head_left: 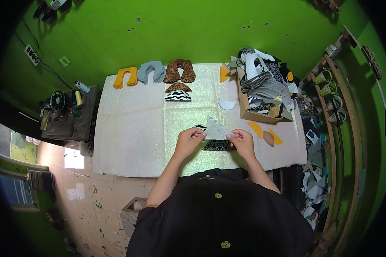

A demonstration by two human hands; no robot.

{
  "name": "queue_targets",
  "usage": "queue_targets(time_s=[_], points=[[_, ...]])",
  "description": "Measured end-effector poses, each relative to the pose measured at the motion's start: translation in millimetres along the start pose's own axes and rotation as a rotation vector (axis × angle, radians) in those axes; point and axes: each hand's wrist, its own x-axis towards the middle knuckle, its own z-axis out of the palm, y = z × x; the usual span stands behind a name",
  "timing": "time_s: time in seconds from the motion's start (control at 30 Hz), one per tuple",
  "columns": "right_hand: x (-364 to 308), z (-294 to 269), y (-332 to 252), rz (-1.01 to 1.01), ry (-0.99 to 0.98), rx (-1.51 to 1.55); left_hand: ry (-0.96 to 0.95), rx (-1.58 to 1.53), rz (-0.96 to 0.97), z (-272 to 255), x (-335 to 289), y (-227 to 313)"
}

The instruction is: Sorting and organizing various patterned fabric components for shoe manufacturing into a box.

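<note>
Over the near part of the table, I hold up a pale grey half-round cut piece (216, 129) with a line across it. The fingers of my left hand (190, 140) are pinched at its left edge, and my right hand (242, 142) pinches its lower right corner. A black-and-white striped piece (200, 127) shows just behind my left fingertips; whether that hand touches it I cannot tell. Below the grey piece lies a black patterned piece (218, 146), partly covered. Right of my right hand are yellow half-round pieces (255, 129) and a brown one (268, 138).
A cardboard box (261, 116) heaped with scraps stands at the back right. U-shaped stacks in yellow (125, 77), grey (151, 72) and leopard print (171, 76) line the back edge. A white half-round piece (226, 103) lies by the box. A sewing machine (58, 101) stands left.
</note>
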Motion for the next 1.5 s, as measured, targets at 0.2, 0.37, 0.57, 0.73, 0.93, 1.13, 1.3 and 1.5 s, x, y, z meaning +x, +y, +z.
queue_targets(time_s=[0.2,0.37,0.57,0.73,0.93,1.13,1.3,1.5], points=[[12,-5,-5,-0.055,-0.203,-0.17,-0.004,-0.06,-0.012,-6,3,0],[12,17,-26,-0.154,-0.355,-0.224,-0.268,-0.094,-0.068,-14,3,3],[16,34,-13,-0.264,-0.053,-0.089,-0.147,-0.181,-0.135,-23,-1,-10],[-6,43,-38,-0.842,0.123,-0.725,-0.062,-0.375,-0.196,-20,-7,-9],[-15,59,-27,-0.766,-0.087,-0.705,-0.104,-0.532,-0.174,-1,-10,0],[-8,59,-16,-0.129,-0.059,-0.128,-0.072,-0.429,0.023,6,-14,2],[12,57,-8,-0.006,-0.14,0.498,-0.016,-0.052,0.073,1,-4,5],[32,43,-5,0.028,-0.141,0.265,-0.109,0.035,-0.04,-24,11,-8]])
